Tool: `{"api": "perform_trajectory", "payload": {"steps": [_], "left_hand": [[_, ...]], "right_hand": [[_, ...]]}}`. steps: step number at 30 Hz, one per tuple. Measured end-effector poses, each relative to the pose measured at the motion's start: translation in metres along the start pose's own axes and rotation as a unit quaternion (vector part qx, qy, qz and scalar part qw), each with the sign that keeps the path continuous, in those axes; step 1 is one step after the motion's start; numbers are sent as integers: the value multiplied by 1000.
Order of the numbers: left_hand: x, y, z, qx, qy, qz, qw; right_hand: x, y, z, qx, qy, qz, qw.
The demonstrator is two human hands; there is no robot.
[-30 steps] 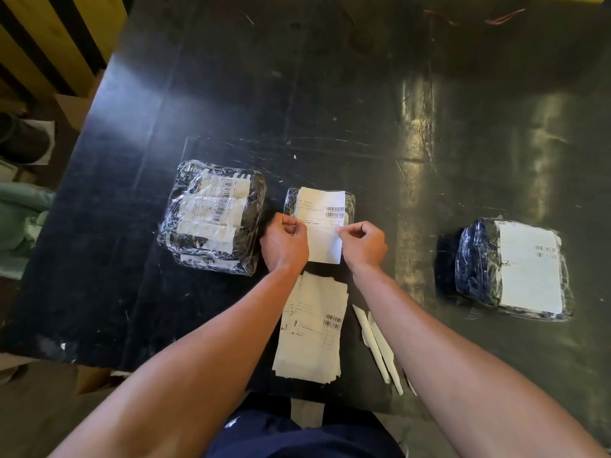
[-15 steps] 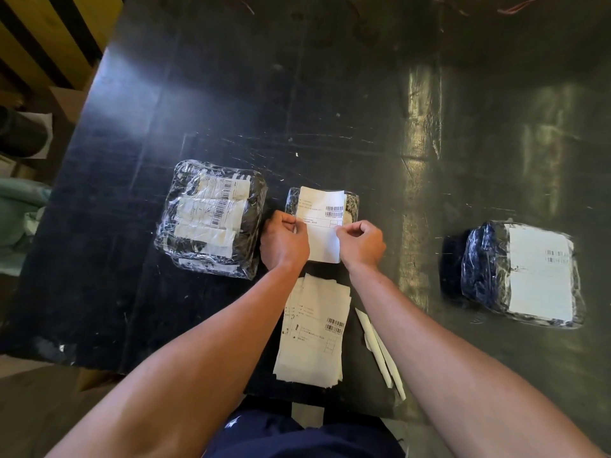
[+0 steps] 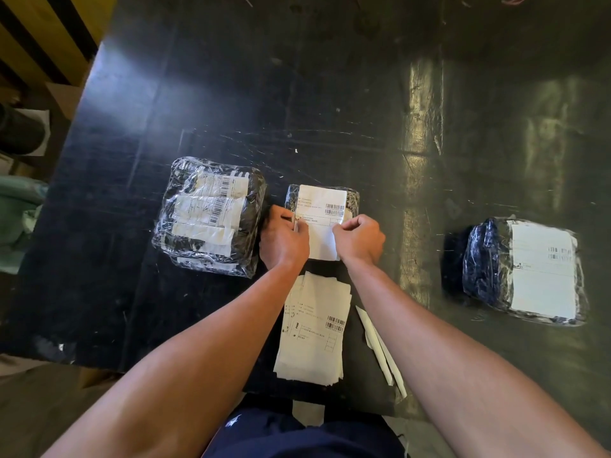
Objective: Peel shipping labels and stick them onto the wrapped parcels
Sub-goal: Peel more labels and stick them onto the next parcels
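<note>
A white shipping label (image 3: pixel 322 209) with barcodes lies over a small plastic-wrapped parcel (image 3: pixel 352 199) at the table's middle. My left hand (image 3: pixel 283 239) pinches the label's left edge and my right hand (image 3: pixel 359 239) pinches its right edge; the label's near end hangs between them. A stack of unpeeled labels (image 3: pixel 314 328) lies just below my hands. A larger wrapped parcel (image 3: pixel 211 216) with several labels sits to the left. Another wrapped dark parcel (image 3: pixel 489 269) bearing a big white label (image 3: pixel 542 272) rests at the right.
Two narrow white backing strips (image 3: pixel 380 348) lie right of the label stack. The black table (image 3: pixel 297 94) stretches far back; its left edge runs past cardboard and yellow-black slats (image 3: pixel 43 34). My dark trousers (image 3: pixel 297 434) show at the near edge.
My hands stay on the label's edges; they have shifted slightly up along the label over the small parcel. The view has drifted a little.
</note>
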State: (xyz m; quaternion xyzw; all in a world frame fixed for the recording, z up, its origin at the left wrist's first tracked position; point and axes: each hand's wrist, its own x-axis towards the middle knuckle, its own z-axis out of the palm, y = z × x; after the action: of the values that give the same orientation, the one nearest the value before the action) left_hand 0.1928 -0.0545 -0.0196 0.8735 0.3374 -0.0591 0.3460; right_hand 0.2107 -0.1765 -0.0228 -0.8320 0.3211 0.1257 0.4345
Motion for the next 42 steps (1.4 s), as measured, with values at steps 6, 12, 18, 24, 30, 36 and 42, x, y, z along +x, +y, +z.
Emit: {"api": "perform_trajectory", "payload": {"steps": [6,12,18,24,30,36,42], "left_hand": [[-13,-14,-4,92,-29,158,983],[-22,-59,-8,192,-163,329,910],[-23,-74,-13,283,-218,351,866],[-23,-71,-15,297,-225,350,859],[-29,-68,-10,370,-189,341,843],[-24,-65,-15,382,-219,330,835],[-29,-70,-22,387,-210,308,843]], "right_hand": [[-5,17,-1,-87,44,-120,988],[-21,48,-11,-277,-65,-451,846],[-1,30,4,-394,-153,-414,807],[21,-1,7,-442,-150,-358,809],[29,4,-13,-435,-120,-319,833],[-1,22,-9,-460,-165,-403,774],[13,34,-32,-491,-119,-349,789]]}}
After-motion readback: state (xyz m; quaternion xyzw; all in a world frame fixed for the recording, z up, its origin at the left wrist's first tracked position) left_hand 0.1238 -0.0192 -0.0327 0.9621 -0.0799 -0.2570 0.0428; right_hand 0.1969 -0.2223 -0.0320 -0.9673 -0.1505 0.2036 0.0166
